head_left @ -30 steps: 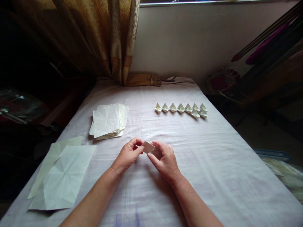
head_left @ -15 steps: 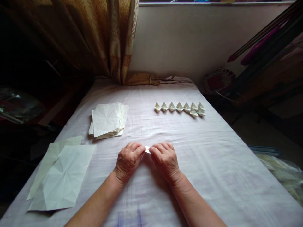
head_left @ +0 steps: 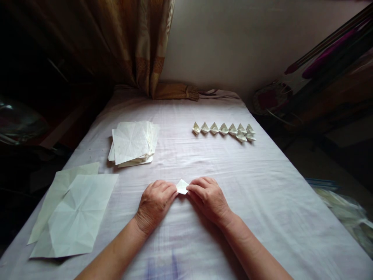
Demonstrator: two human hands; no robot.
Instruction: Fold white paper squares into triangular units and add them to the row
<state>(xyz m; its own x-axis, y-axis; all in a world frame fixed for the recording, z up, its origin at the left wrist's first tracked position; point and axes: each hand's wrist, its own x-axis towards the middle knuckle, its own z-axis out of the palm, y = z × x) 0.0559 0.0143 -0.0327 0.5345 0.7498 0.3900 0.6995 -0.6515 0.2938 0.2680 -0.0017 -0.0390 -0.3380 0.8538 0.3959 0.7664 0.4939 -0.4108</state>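
Clock centred on folded paper piece [head_left: 182, 187]: white. 1 o'clock, folded paper shapes [head_left: 223, 129]: cream-white. 8–9 o'clock, front paper sheet [head_left: 78, 216]: white, radiating creases. 11 o'clock, curtain [head_left: 142, 42]: gold-brown, figured. Cloth [head_left: 262, 190]: pale lilac-white, violet-blue patch [head_left: 163, 266] at 6–7 o'clock.

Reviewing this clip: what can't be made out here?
Head view: side corners of the small white folded paper piece, hidden by left fingers and right fingers.
Head view: part of a pale cream paper sheet, beneath a white creased paper sheet.
Head view: contents of the clear plastic bag, blurred and cut off by the right edge.
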